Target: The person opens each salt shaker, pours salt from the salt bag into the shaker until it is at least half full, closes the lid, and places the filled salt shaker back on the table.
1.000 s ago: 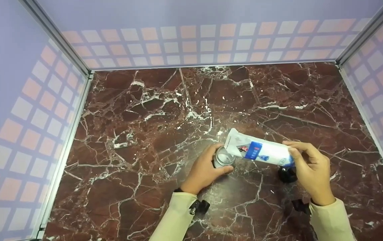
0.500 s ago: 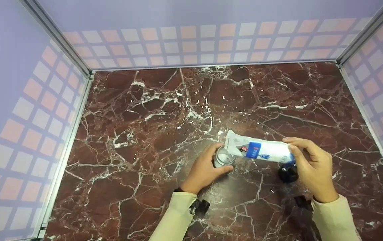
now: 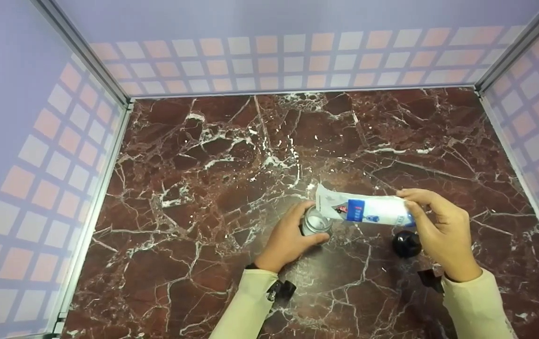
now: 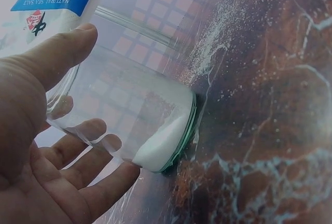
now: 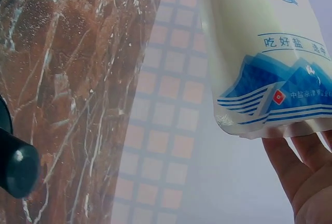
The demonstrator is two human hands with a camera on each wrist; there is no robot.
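Observation:
My left hand (image 3: 288,237) grips a clear glass jar (image 4: 145,99), thumb on one side and fingers round the other. White salt (image 4: 163,143) lies heaped in its base, which is close over the tabletop. In my right hand (image 3: 443,230), the bottom end of a white and blue bag of sea salt (image 3: 377,210) is pinched between thumb and fingers. The bag's other end overlaps the jar's mouth in the head view. Below the bag, near my right hand, a black knobbed lid (image 3: 406,244) sits on the table.
White grains (image 4: 212,42) are scattered on the dark red marble tabletop (image 3: 213,282) beside the jar. Pale purple panels with a checked band, such as the back panel (image 3: 278,23), enclose the table at the back and both sides.
My right hand has shifted slightly right, and the salt bag has swung nearly level in the head view, uncovering more of the black lid. My left hand and the jar keep their place.

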